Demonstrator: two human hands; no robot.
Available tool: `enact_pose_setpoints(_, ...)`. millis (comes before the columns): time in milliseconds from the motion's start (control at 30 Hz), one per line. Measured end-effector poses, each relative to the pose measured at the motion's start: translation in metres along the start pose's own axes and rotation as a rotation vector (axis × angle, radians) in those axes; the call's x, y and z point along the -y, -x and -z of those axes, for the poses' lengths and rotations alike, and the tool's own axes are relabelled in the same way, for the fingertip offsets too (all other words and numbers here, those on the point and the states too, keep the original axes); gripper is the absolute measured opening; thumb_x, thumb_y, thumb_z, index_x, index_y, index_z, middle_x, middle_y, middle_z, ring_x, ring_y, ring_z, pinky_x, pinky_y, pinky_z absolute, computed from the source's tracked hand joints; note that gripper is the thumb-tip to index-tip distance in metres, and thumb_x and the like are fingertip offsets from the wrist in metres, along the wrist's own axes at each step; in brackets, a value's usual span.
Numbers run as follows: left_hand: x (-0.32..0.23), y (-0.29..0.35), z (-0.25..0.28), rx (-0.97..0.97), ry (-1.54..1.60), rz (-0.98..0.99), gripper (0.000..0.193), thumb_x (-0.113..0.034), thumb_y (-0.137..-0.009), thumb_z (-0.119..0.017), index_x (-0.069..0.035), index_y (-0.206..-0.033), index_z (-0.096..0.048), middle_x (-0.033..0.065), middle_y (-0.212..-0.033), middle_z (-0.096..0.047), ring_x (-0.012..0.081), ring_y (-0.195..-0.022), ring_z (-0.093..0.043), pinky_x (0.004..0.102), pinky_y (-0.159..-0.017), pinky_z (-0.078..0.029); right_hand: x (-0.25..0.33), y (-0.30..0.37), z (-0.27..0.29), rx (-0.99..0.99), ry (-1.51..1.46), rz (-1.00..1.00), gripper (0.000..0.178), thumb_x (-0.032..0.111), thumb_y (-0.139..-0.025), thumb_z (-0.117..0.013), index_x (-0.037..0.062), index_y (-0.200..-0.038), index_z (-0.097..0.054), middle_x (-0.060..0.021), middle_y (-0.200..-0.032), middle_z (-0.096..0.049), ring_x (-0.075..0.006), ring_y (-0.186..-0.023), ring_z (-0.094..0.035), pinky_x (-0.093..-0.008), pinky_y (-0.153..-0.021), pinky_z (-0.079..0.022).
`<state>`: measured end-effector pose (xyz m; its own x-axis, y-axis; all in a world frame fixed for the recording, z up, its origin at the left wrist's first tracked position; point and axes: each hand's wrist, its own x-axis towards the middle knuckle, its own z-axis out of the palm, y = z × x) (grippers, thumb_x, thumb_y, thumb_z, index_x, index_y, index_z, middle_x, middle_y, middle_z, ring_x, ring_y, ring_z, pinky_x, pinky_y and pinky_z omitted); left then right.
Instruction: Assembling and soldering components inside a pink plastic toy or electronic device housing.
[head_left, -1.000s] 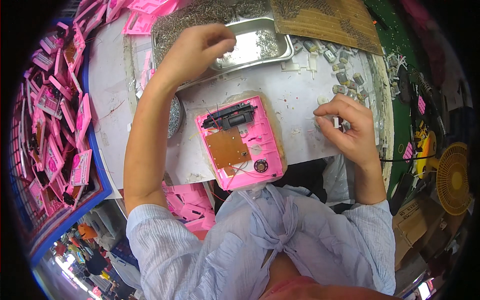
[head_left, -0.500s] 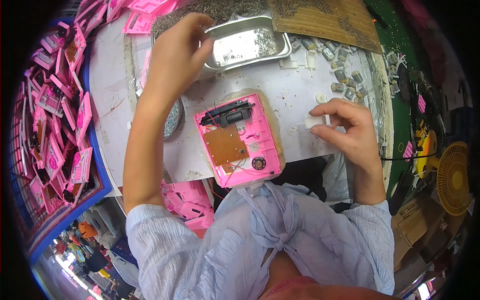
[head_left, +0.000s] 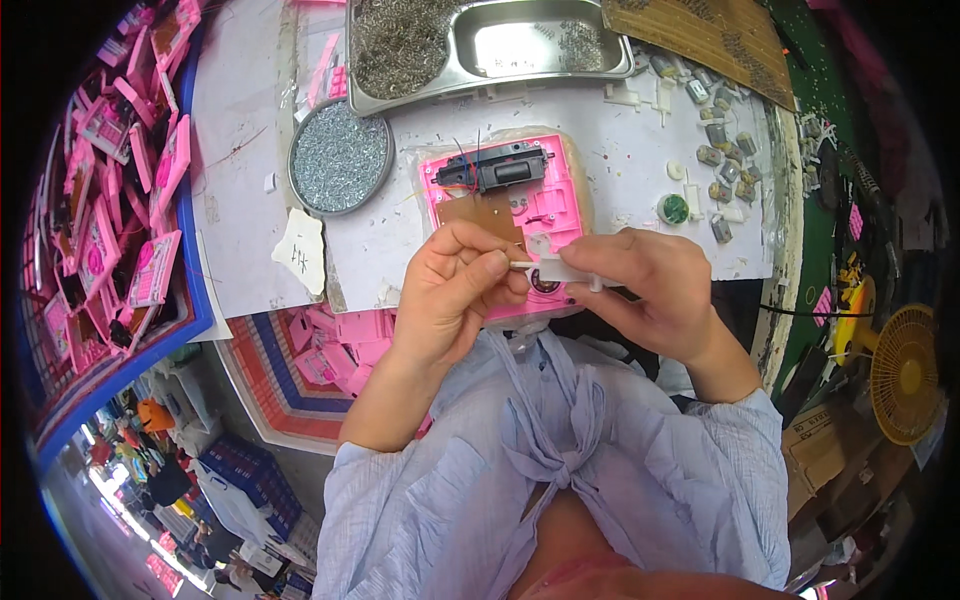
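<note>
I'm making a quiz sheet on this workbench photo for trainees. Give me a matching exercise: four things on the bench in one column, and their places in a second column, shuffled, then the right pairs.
Things
1. round dish of small screws
2. steel tray
3. pink casing
4. white plastic part

Places
A. at the far edge of the table, two compartments
B. pinched between left hand and right hand
C. left of the casing, on the white sheet
D. open on the table just beyond both hands, black module at its top

Pairs: 1-C, 2-A, 3-D, 4-B
</note>
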<state>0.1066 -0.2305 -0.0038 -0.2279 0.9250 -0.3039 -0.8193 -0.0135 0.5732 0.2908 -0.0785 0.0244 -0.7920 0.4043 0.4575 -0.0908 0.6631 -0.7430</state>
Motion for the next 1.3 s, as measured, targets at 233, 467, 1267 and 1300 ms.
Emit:
enact_pose_setpoints(233,-0.016,0.013,-0.02,0.176,-0.957,-0.032,0.02,0.004,-0.089,-0.073,0.0,-0.107,-0.067,0.0112,-0.105,-0.072,0.0173,-0.088,-0.072,0.0297,-0.077,-0.06,-0.002,0.039,0.001,0.127,-0.112,-0.158,0.036,0.003,-0.081,-0.081,0.0022,-0.115,-0.07,-0.0111,-0.103,-0.076,-0.0208,-0.079,-0.073,-0.0311,-0.067,-0.058)
enact_pose_setpoints(467,-0.008,-0.036,-0.02,0.247,-1.907,-0.565,0.019,-0.007,-0.079,-0.078,-0.006,-0.095,-0.069,0.0087,-0.085,-0.063,0.0268,-0.079,-0.066,0.0359,-0.063,-0.052,-0.008,0.068,0.018,-0.181,-0.869,-0.727,0.031,-0.008,-0.093,-0.064,-0.0085,-0.124,-0.062,-0.0148,-0.106,-0.071,-0.0185,-0.085,-0.073,-0.0274,-0.076,-0.058)
enact_pose_setpoints(1267,-0.003,-0.06,-0.032,0.293,-1.83,-0.34,0.01,-0.017,-0.085,-0.076,-0.008,-0.088,-0.074,0.0097,-0.075,-0.07,0.0294,-0.066,-0.067,0.0404,-0.06,-0.053,-0.021,0.077,0.025,-0.314,-0.938,-0.595,0.03,-0.001,-0.094,-0.067,-0.0077,-0.123,-0.062,-0.0127,-0.092,-0.071,-0.0151,-0.074,-0.07,-0.0275,-0.069,-0.06)
enact_pose_setpoints(1300,-0.007,-0.058,-0.03,0.333,-1.795,-0.333,0.009,-0.017,-0.085,-0.076,-0.009,-0.088,-0.074,0.0098,-0.075,-0.07,0.0295,-0.066,-0.067,0.0404,-0.061,-0.053,-0.021,0.077,0.025,-0.312,-0.942,-0.605,0.03,-0.001,-0.094,-0.066,-0.0077,-0.123,-0.062,-0.013,-0.093,-0.071,-0.0151,-0.074,-0.07,-0.0273,-0.069,-0.06)
